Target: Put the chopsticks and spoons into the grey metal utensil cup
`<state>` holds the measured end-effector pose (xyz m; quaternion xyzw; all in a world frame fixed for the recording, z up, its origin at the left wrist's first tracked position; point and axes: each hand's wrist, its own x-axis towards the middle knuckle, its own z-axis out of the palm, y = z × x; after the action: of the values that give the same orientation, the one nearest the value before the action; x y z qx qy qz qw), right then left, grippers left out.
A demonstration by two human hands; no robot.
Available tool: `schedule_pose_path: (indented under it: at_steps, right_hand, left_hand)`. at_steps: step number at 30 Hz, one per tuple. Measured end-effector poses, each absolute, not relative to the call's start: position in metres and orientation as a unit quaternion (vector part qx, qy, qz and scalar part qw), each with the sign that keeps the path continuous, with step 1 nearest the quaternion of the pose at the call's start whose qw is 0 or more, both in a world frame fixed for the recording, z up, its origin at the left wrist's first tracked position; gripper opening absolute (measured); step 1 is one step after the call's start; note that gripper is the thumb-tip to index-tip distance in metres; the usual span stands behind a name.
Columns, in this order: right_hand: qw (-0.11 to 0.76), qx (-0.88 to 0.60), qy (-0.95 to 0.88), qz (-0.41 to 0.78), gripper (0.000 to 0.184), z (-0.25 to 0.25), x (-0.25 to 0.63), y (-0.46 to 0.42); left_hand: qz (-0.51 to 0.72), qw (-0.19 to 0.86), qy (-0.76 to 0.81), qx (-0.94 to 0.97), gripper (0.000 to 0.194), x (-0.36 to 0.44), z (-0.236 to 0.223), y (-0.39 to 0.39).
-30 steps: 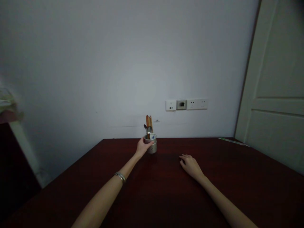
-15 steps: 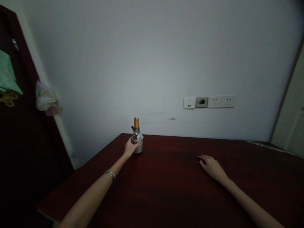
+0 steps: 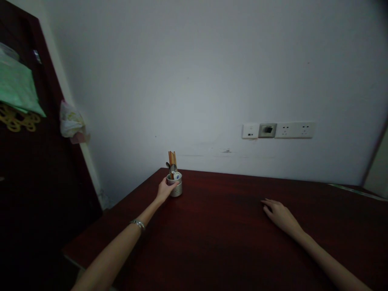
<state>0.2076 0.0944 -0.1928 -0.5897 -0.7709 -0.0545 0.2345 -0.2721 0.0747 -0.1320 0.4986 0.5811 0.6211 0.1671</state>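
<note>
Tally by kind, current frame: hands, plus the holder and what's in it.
Hands: 2 (left hand, right hand)
Holder: 1
Metal spoons: 2
White blue-marked piece: 1
Total: 6, leaving out the chopsticks, too bunched to count

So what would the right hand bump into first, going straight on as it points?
Probably the wall beyond the table; the right hand seems aimed to miss the cup, though depth is unclear.
</note>
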Motion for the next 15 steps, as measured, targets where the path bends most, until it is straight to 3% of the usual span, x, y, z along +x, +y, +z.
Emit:
schedule_pose_path:
  at_steps: [15]
  right_hand:
    - [0.231, -0.578, -0.781, -0.057, 0.043, -0.1967, 0.2116, 0.0991]
  left_hand:
    - [0.644, 0.197, 0.536, 0.509, 0.06, -0.2779, -0.1399, 0.0732]
